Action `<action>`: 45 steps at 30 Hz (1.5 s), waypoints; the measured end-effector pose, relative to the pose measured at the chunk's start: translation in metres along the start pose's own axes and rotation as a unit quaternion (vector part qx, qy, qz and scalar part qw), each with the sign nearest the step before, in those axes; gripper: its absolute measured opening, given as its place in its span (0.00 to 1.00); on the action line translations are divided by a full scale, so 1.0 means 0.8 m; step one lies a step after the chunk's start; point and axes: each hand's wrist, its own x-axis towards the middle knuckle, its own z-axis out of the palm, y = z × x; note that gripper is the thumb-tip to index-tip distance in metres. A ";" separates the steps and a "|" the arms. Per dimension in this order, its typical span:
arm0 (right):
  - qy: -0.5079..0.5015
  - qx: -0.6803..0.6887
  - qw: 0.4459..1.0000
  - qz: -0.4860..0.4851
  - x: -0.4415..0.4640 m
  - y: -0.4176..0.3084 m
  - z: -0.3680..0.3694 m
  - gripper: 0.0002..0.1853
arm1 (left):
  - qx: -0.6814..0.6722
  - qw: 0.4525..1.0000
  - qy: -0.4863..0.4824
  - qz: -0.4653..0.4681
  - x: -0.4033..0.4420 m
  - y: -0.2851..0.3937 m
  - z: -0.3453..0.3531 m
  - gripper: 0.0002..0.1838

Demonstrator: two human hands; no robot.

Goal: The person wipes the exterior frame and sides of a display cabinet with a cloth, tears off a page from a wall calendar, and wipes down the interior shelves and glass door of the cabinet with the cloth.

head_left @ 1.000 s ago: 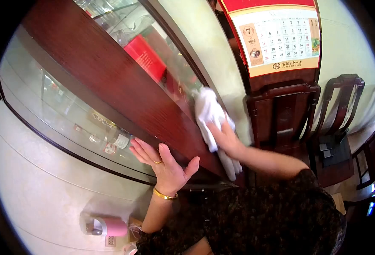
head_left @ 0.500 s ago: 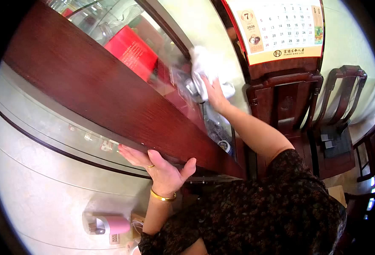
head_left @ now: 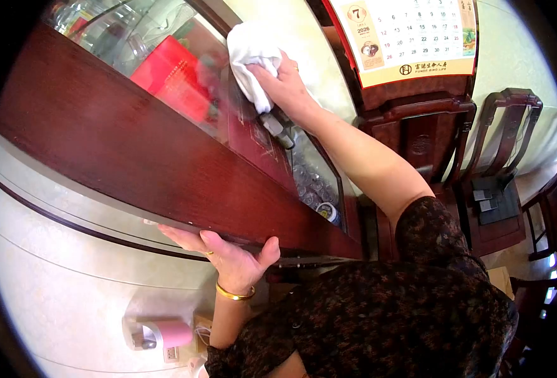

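Note:
My right hand [head_left: 284, 88] is closed around a bunched white cloth [head_left: 253, 53] and presses it to the glass pane of a dark red wooden cabinet [head_left: 139, 164]. Lower down, my left hand [head_left: 233, 261], with a gold ring and bracelet, lies against the edge of the wooden panel, its thumb and fingers spread. Some of its fingertips are hidden by the wood. Behind the glass show a red box [head_left: 171, 72], a dark red box [head_left: 256, 148], glassware [head_left: 313, 183] and a small round container [head_left: 327, 213].
A wall calendar [head_left: 411, 38] hangs at upper right. Beneath it stand dark carved wooden chairs [head_left: 420, 142], one with a black item [head_left: 499, 201] on its seat. A pink appliance [head_left: 168, 332] is at lower left by a wall socket [head_left: 171, 354].
My right hand has moved the cloth up and to the left across the glass. My left hand has shifted slightly left and down in view, still against the panel's edge.

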 end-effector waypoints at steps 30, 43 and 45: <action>-0.055 -0.124 0.907 0.398 -0.251 0.372 -0.159 0.35 | -0.206 0.969 0.091 -0.102 -0.014 0.002 0.016 0.59; -0.327 -0.343 0.731 0.491 -0.396 0.267 -0.207 0.23 | -0.211 0.964 0.145 -0.068 -0.008 0.010 0.026 0.58; -0.364 -0.315 0.705 0.521 -0.404 0.223 -0.216 0.21 | -0.213 0.964 0.146 -0.067 -0.008 0.007 0.026 0.58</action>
